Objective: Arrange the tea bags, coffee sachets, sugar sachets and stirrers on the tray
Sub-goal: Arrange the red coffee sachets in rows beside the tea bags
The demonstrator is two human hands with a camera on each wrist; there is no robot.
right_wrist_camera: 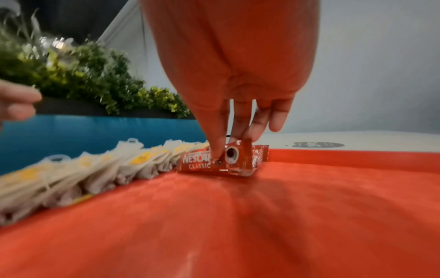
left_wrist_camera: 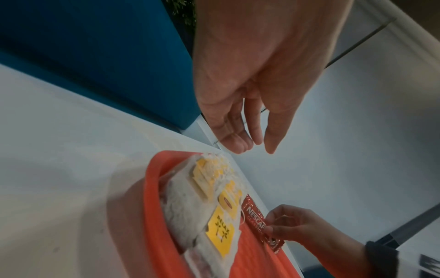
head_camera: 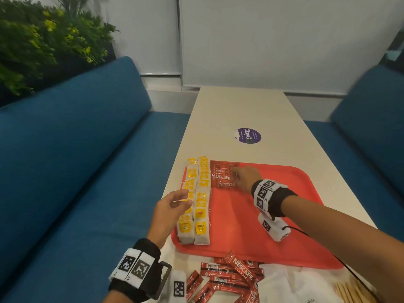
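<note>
While your right hand [head_camera: 244,177] pinches the nearest coffee sachet [right_wrist_camera: 214,161] down at the far end of the red tray [head_camera: 273,226], hold that grip low and flat. Thumb and fingers are curled onto it, and it sits on the tray floor, overlapping the sachets already laid behind it in a short row just beside the tea bags [head_camera: 197,200]. The aim, as I read it, is to lay this one square with its neighbours, so slide it until its long edge lines up with the sachet behind, then let go straight upward so nothing drags.

Your left hand [head_camera: 169,212] hangs over the left rim of the tray with fingers relaxed and spread, holding nothing, close above the outer line of tea bags. Whether it touches them I cannot tell. Keep it off them; those two lines look tidy and the paper tags shift easily.

There is plenty still to do, I would say. A loose heap of coffee sachets [head_camera: 229,278] lies on the desk [head_camera: 240,110] just in front of the tray, white sachets [head_camera: 284,283] sit beside the heap, and wooden stirrers [head_camera: 352,291] poke in at the lower right. Work the row toward you one sachet at a time, leaving the open right side of the tray for the sugar and stirrers.
</note>
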